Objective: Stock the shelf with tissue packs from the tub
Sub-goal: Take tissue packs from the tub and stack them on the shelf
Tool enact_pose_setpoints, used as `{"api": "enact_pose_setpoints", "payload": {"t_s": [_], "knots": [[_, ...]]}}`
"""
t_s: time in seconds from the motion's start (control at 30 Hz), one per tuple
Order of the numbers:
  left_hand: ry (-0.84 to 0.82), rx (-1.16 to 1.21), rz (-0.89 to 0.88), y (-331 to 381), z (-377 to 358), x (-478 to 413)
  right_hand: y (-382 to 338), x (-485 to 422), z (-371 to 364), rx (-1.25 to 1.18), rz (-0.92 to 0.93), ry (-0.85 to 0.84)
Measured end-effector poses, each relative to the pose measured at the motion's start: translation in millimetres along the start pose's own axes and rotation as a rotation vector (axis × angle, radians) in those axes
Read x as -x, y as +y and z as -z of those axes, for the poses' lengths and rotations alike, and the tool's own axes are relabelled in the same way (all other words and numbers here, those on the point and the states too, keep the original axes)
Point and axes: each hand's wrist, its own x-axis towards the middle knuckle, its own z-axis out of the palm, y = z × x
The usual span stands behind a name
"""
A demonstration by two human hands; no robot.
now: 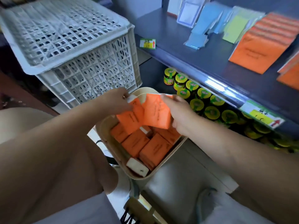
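A beige tub (168, 156) sits low in the middle, holding several orange tissue packs (153, 149). My left hand (115, 101) grips one orange pack (128, 121) by its top edge above the tub. Beside it, my right hand (178, 109) holds a second orange pack (156, 112), touching the first. On the dark shelf (202, 57) at the upper right, several orange packs (262, 46) stand in a leaning row.
A white perforated crate (72, 50) lies upturned behind the tub on the left. Blue and green packets (208, 29) stand further back on the shelf. Green-lidded jars (199, 97) fill the lower shelf. Price tags (262, 117) hang on the shelf edge.
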Motion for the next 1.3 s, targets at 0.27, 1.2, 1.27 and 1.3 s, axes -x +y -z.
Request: {"api": "enact_pose_setpoints", "payload": {"t_s": [0.27,1.2,1.27,1.3], "knots": [[0.037,0.419,-0.059,64.5,3.1,11.1,-33.3,55.8,53.2,-0.073,-0.090,-0.089],[-0.028,1.004,-0.544,243.1,-41.9,-55.0,-110.7,75.7,218.2,-0.372,0.387,0.568],[-0.032,0.981,-0.528,242.7,-37.9,-59.4,-115.0,70.3,216.7,-0.408,0.369,0.555],[-0.030,0.970,-0.527,241.4,-35.7,-61.8,-115.7,68.1,216.3,-0.412,0.363,0.547]]}}
